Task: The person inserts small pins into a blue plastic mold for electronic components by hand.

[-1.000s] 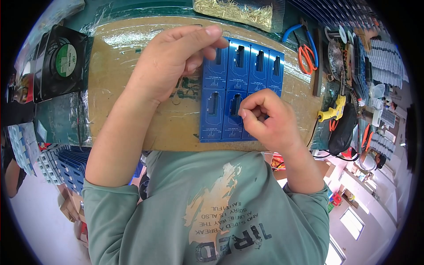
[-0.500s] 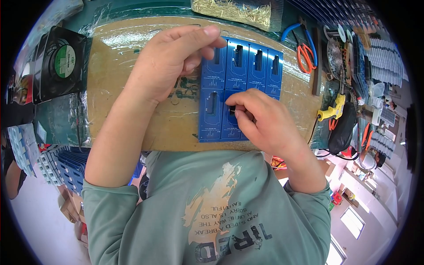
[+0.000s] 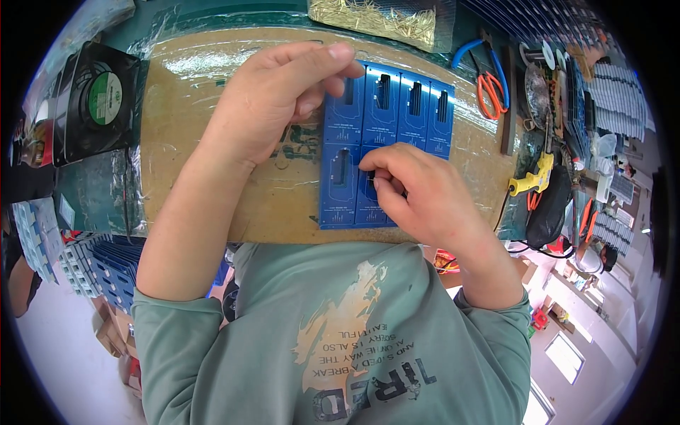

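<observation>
A blue panel of joined circuit boards (image 3: 338, 202) lies on the brown work board (image 3: 191, 127), with slots cut through it. Over its lower row, my right hand (image 3: 421, 191) is closed in a pinch, fingertips down at the second board from the left. Whatever sits between those fingertips is too small to name. My left hand (image 3: 283, 92) hovers at the panel's upper left corner, thumb against curled fingers; its contents, if any, are hidden. Behind the panel stands a clear tray of thin gold-coloured pins (image 3: 372, 20).
A black fan (image 3: 88, 103) stands at the left. Blue-handled pliers (image 3: 499, 67) and orange-handled cutters (image 3: 489, 95) lie at the back right, beside a dark bar (image 3: 508, 106). Further right are a yellow-handled tool (image 3: 535, 176) and a black pouch (image 3: 551, 205).
My right hand has shifted very slightly left over the panel, still pinching. My left hand has hardly moved.
</observation>
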The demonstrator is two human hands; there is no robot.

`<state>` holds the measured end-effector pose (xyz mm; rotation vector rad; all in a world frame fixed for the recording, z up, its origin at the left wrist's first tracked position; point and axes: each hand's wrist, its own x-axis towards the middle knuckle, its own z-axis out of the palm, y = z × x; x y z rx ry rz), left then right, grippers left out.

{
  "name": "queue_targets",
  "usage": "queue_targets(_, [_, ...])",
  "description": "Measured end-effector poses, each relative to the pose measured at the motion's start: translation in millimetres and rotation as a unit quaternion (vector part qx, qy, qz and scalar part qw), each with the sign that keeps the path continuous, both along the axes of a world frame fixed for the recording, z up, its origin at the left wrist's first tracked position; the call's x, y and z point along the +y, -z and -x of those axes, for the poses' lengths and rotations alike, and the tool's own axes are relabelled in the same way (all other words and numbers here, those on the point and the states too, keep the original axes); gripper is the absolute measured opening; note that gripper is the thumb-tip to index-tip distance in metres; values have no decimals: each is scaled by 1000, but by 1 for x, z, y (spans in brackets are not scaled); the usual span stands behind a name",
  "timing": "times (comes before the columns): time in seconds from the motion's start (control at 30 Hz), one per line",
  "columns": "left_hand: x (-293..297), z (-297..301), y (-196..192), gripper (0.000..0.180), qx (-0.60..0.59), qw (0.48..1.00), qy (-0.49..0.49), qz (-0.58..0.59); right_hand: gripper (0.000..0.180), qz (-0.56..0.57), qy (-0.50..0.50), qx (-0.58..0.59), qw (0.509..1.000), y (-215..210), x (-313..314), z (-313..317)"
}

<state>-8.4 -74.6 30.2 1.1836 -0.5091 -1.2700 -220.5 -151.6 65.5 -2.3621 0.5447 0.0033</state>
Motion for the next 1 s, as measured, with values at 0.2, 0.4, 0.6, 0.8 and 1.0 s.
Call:
queue_targets(0.2, [0,0,0,34,-1,1000,-2,-2,20,29,-9,-34,999,6,5,-5])
queue_targets(0.4, [-2,0,-1,34,-9,1000,1,-1,14,72,-32,-27,997,3,8,-9])
queue_targets(0.6, [-2,3,-5,33,-42,999,4,-26,11,12,-4,33,999,-2,2,-3])
queue_targets(0.8, [-5,13,-9,21,-227,973,-17,-37,14,17,26,-16,999,10,1,3])
queue_targets(1.0, [-22,15,-39,16,-425,904,-7,-53,19,4,26,-18,1000,12,-4,10])
